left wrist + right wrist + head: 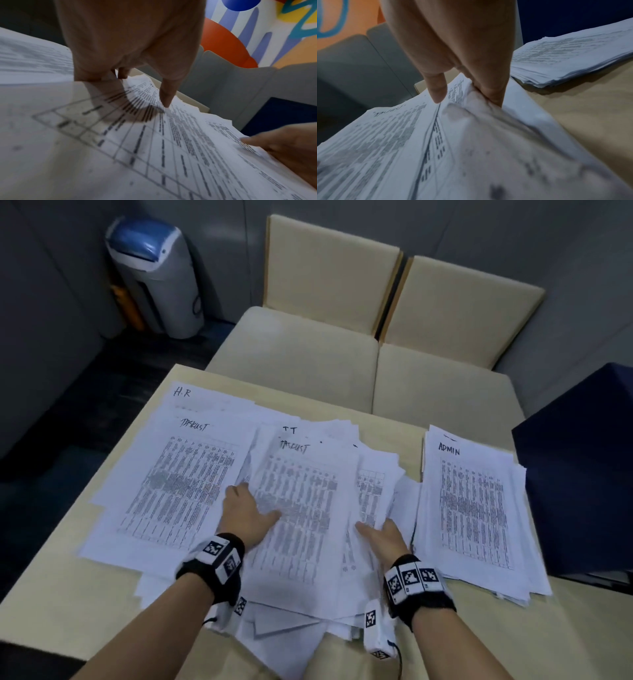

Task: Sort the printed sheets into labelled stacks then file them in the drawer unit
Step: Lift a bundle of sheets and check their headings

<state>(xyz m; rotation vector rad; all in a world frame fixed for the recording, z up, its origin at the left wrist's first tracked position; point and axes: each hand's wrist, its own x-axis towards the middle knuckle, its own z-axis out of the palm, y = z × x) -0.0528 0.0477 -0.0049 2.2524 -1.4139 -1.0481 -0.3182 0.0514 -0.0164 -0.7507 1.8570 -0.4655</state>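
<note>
Three paper stacks lie on the beige table (61,604). The left stack (178,484) carries the handwritten labels "H.R" and "TASKLIST". The right stack (476,508) is labelled "ADMIN". Between them sits a messy, fanned middle stack (301,508) marked "IT" and "TASKLIST". My left hand (251,513) grips its left edge, thumb (165,94) pressed on the top sheet and fingers tucked under the paper. My right hand (383,535) grips its right edge, thumb (436,92) on top and fingers (493,93) dug in among the sheets.
Two cream chairs (308,361) stand against the table's far edge. A grey bin with a blue lid (154,275) stands on the floor at the back left. A dark blue box (582,474) sits at the right, close to the ADMIN stack.
</note>
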